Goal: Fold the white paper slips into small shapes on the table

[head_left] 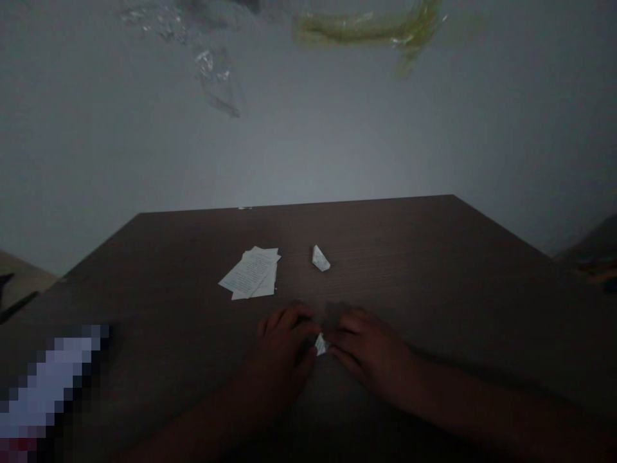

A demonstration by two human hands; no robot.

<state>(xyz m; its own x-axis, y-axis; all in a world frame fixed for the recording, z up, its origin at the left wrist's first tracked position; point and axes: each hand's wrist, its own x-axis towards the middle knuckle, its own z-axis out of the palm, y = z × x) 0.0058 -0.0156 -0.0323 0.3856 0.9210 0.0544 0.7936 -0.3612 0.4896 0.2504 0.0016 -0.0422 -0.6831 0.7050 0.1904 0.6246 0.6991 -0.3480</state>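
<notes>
Two bare forearms reach in from the bottom of the view and end in the person's left hand [282, 341] and right hand [371, 350], both palm down on the worktop [409, 257] and close together. Between them sits a small folded white paper [321, 345], a tight, creased wedge with printed marks. The left fingers [289, 318] curve over toward it, and the right fingers [349, 328] reach in from the other side, so the gap is narrow and both sets of fingertips seem to pinch the paper. The worktop is dark brown with a fine, straight wood grain.

At the lower left lies a pixelated white and dark shape [51, 386], too blurred to identify. Farther out, a second folded paper wedge [321, 258] rests alone. To its left, a loose, overlapping stack of thin printed paper sheets [251, 273] lies flat and askew. Beyond the worktop's far edge rises a smooth grey wall [308, 148], with a greenish smear [366, 29] near the top.
</notes>
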